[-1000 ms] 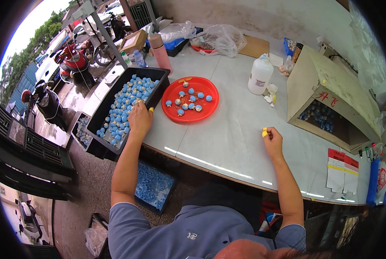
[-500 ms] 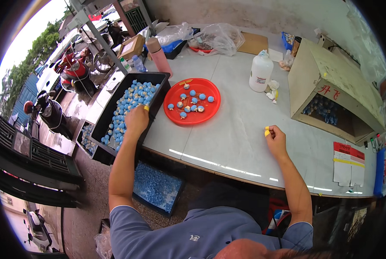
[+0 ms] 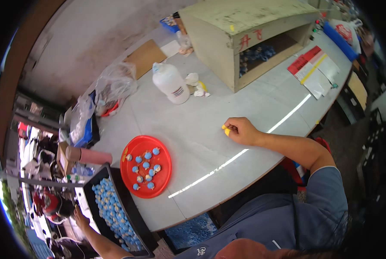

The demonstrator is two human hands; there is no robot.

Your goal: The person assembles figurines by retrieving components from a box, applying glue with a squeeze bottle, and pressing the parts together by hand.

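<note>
My left hand [image 3: 81, 218] has a yellow-covered fingertip and is out past the left side of a black tray [image 3: 147, 235] of small blue balls [image 3: 115, 211]; its fingers are too small and blurred to read. On the grey table, my right hand [image 3: 242, 131] is closed in a pinch, with yellow covers on thumb and forefinger. Anything between those fingertips is hidden. A round red tray [image 3: 165, 181] between the hands carries several blue balls [image 3: 146, 165] with pale tops.
A white bottle [image 3: 170, 84] stands beside crumpled tissue [image 3: 197, 84]. Behind is a beige open-fronted box [image 3: 212, 47] with blue pieces inside. A pink flask [image 3: 89, 156] and plastic bags [image 3: 117, 82] lie to the left. Red and white papers [image 3: 311, 69] rest at the right.
My head view has swung to the right, so the scene appears rotated. My left hand has left the balls in the black tray and moved out past its left side. My right hand stays pinched.
</note>
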